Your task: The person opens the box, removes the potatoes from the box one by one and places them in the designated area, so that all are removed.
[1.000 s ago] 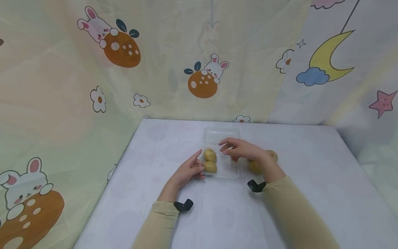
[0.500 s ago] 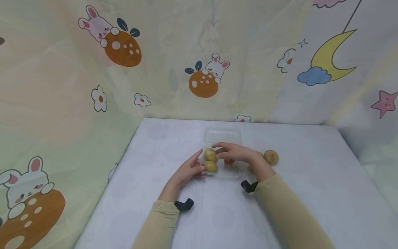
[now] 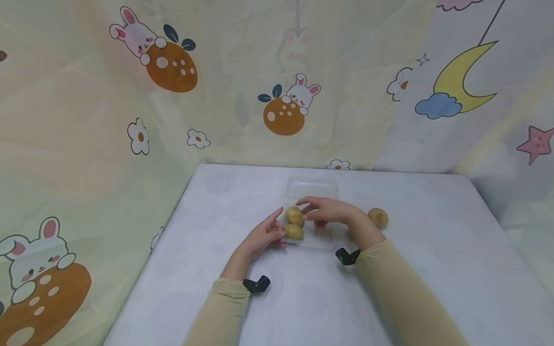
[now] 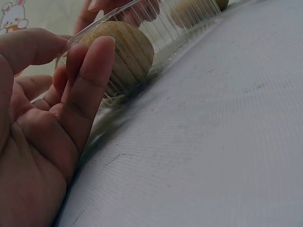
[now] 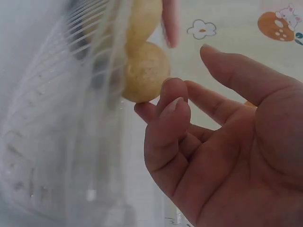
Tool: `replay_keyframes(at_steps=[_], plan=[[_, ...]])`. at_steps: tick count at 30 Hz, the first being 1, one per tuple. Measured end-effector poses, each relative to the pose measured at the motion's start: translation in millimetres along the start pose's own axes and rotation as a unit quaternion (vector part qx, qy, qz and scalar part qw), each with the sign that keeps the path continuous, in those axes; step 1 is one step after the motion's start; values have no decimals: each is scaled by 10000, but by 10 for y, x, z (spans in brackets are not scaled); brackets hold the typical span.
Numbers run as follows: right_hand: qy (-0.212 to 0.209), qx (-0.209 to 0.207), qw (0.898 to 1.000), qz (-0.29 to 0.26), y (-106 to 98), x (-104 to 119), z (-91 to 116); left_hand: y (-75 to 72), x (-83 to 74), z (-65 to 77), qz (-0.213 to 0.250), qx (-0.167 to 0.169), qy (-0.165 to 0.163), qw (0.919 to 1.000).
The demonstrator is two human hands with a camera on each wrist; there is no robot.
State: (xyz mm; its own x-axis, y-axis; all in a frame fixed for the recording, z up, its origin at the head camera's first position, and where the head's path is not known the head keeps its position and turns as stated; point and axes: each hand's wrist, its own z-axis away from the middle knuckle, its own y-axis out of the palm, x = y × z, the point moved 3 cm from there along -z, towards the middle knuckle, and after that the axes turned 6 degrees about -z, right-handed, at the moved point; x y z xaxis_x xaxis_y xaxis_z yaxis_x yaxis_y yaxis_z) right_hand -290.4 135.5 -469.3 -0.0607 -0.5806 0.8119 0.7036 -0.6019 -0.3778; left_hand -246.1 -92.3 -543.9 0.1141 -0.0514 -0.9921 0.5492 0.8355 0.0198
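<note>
Two potatoes, the far one (image 3: 295, 216) and the near one (image 3: 294, 232), lie one behind the other in the left side of an open clear plastic container (image 3: 318, 241). My left hand (image 3: 261, 236) grips the container's left rim between thumb and fingers, its index finger stretched along the side. Over the container's middle is my right hand (image 3: 325, 211), its fingertips touching a potato (image 5: 147, 73) in the right wrist view. Its thumb stands apart and nothing lies in its palm.
A loose potato (image 3: 378, 218) sits right of the container. In the left wrist view a potato (image 4: 191, 13) shows beyond the container, with part of another behind. The container's lid (image 3: 312, 187) lies folded back. A printed cloth wall (image 3: 233, 96) stands behind the white table (image 3: 437, 250).
My right hand has moved left and down from above the container to the far potato, then nearly stopped. My left hand stays at the container's left edge.
</note>
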Motion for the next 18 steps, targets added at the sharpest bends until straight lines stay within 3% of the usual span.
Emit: replay_keyframes(at_steps=[5,10,18], plan=[[8,-83,9999,60,-42,20,31,2,-2,-4,46,9,-8,10000],[283,-154,9995,12,-55,29,75,0,-23,1,-6,39,56,10000],[314,112,9994,-52,-10,-7,32,-5,-3,-4,-31,14,55,10000]])
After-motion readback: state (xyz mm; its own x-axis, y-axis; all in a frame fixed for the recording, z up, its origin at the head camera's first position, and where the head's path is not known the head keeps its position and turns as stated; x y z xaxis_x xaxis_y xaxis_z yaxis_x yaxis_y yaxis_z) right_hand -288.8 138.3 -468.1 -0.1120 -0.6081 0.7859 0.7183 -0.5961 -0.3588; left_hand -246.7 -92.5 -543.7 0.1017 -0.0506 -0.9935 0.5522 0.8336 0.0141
